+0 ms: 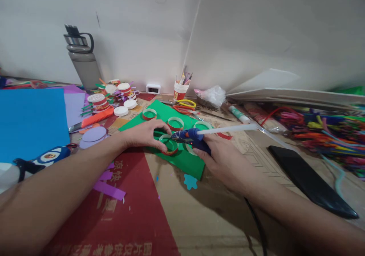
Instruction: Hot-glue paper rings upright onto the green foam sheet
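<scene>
My left hand (148, 134) grips a red-and-white paper ring (171, 152) between thumb and fingers, on a green sheet (186, 164). In my right hand (221, 155) is a blue hot glue gun (188, 134), a white glue stick (228, 129) jutting from its back. The gun's nozzle is at the rim of the held ring; whether it touches is hard to tell. More such rings stand on the sheet, among them one at the far corner (149, 117) and one behind the nozzle (175, 128). Others are partly covered by the gun and my right hand.
A turquoise paper flower (190, 182) lies by the sheet's near edge. Yellow-handled scissors (186, 103) and a pen cup (180, 90) are behind. An orange cutter (97, 117) and water bottle (84, 64) stand left, a black phone (309, 180) and pipe cleaners (336, 138) right.
</scene>
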A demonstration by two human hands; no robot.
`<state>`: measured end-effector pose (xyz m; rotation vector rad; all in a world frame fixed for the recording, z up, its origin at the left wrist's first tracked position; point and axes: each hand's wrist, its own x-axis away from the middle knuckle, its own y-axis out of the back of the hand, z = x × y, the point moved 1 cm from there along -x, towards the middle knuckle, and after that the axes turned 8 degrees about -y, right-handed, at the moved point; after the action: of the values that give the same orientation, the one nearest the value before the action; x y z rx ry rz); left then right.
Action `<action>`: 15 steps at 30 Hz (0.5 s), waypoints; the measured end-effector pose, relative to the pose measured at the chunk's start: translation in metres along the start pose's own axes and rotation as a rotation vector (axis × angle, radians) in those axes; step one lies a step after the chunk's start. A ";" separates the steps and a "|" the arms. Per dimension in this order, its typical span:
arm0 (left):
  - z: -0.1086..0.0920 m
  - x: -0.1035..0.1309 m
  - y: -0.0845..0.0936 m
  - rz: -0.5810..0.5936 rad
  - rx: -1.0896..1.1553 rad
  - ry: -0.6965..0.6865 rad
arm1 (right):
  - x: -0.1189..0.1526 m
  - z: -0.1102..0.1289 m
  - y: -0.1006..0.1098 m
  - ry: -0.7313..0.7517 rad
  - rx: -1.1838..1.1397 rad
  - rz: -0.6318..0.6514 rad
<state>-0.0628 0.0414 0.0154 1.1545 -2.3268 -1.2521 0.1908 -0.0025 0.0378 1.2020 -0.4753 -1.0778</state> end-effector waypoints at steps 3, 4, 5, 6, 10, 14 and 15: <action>-0.001 0.000 0.001 0.002 -0.008 0.017 | -0.002 -0.003 0.003 -0.042 -0.059 0.013; -0.002 0.001 0.001 0.001 -0.010 0.023 | -0.003 -0.003 0.004 -0.050 -0.074 0.010; -0.002 0.001 0.002 -0.002 -0.009 0.030 | -0.003 -0.004 0.006 -0.053 -0.089 0.008; -0.003 0.001 0.002 -0.005 -0.004 0.037 | -0.003 -0.004 0.007 -0.056 -0.103 0.004; -0.007 0.001 0.005 -0.062 0.022 0.050 | -0.003 -0.005 0.011 -0.092 -0.144 0.003; -0.006 -0.001 0.011 -0.246 -0.037 0.102 | -0.005 -0.006 0.012 -0.147 -0.184 0.008; -0.005 -0.001 0.012 -0.307 -0.058 0.127 | -0.006 -0.007 0.013 -0.155 -0.202 0.001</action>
<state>-0.0660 0.0431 0.0277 1.5671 -2.0637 -1.2902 0.1989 0.0054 0.0483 0.9453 -0.4739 -1.1935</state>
